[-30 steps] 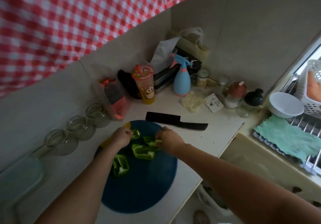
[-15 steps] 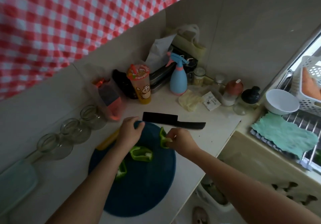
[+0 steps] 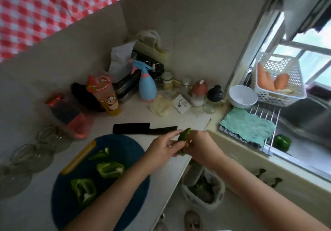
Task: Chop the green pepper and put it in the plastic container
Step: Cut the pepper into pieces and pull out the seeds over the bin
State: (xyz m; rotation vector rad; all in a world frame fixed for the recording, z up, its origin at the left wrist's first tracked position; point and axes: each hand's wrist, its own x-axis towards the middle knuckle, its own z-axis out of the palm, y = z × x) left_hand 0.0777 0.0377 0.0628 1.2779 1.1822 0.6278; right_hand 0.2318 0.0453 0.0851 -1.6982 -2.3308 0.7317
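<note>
Both hands hold one green pepper piece [image 3: 183,138] over the counter's right edge, above a bin. My left hand [image 3: 163,147] grips its left side and my right hand [image 3: 198,143] pinches its right side. Three more pepper pieces [image 3: 110,169] lie cut on the round blue board [image 3: 123,146]. A black cleaver [image 3: 143,130] lies flat on the counter just behind the board. A whole green pepper [image 3: 282,142] sits in the sink at right.
A white bin [image 3: 203,191] with scraps stands on the floor below the counter edge. Bottles, a blue spray bottle [image 3: 147,89], a cup [image 3: 105,94] and jars crowd the back corner. Upturned glasses [image 3: 32,156] line the left. A white bowl [image 3: 242,96] and teal cloth [image 3: 248,125] sit by the sink.
Both hands moved right off the board, carrying one pepper piece out over the counter edge above the bin. My left hand left the board and joined the right on that piece.
</note>
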